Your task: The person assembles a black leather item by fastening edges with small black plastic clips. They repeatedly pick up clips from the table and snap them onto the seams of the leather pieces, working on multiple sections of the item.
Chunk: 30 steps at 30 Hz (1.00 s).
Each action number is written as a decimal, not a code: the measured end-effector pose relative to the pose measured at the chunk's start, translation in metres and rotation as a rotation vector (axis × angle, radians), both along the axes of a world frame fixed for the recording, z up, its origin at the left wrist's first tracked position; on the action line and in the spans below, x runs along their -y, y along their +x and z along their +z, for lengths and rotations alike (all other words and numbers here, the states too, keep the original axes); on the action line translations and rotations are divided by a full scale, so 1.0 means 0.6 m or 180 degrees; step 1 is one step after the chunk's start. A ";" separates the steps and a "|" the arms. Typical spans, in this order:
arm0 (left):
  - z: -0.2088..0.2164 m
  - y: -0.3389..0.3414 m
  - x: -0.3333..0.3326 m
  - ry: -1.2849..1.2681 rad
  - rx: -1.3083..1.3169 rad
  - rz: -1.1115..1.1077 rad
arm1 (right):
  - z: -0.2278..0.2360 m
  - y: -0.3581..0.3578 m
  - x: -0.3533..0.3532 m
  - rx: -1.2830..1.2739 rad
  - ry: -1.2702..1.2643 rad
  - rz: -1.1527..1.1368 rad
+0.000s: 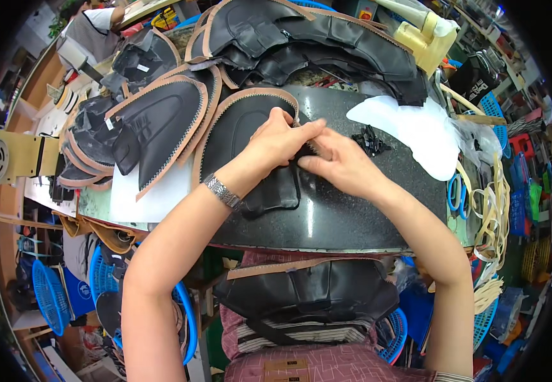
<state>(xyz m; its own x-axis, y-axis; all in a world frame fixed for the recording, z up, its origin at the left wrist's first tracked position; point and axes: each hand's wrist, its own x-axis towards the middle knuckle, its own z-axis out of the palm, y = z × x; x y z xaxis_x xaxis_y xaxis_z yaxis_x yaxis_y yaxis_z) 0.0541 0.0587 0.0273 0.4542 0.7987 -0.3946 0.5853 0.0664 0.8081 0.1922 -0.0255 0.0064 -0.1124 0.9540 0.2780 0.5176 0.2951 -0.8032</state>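
Observation:
On the dark worktop lies a black leather shoe-upper piece with a tan edge strip and zigzag stitching. My left hand, with a metal watch on its wrist, pinches the piece's right edge. Close beside it, my right hand has thumb and fingers closed on the same edge; the fingertips partly hide the spot between them. A black flap of leather hangs below my hands. Another black leather piece with a tan strip rests across my lap.
Similar leather pieces are stacked at the back and left. To the right are black scraps, a white sheet, blue-handled scissors and hanging pale strips. Blue baskets stand below. Another person is at far left.

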 end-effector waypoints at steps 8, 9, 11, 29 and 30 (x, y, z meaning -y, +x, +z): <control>-0.032 -0.066 -0.001 0.2450 0.0413 -0.0743 | -0.016 0.024 -0.022 -0.0789 -0.1440 -0.0340; -0.027 -0.070 0.001 0.3430 0.0074 -0.1077 | -0.015 0.021 -0.028 -0.0359 -0.1251 -0.0387; -0.026 -0.071 0.001 0.4285 -0.0084 -0.1935 | -0.008 0.004 -0.040 0.0509 -0.0877 -0.0398; -0.055 -0.067 0.003 0.1868 -0.0283 -0.0988 | -0.013 -0.055 0.050 0.0453 0.0675 -0.0257; -0.057 -0.067 0.010 0.1950 -0.0403 -0.0916 | -0.016 -0.069 0.078 0.0716 0.1143 0.0279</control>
<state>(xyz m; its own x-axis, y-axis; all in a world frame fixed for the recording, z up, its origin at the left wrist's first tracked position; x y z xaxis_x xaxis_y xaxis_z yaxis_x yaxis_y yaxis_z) 0.0141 0.0525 -0.0068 0.6618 0.7492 0.0255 0.6036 -0.5528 0.5744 0.1511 -0.0721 -0.0031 -0.2843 0.7853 0.5500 0.6286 0.5859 -0.5115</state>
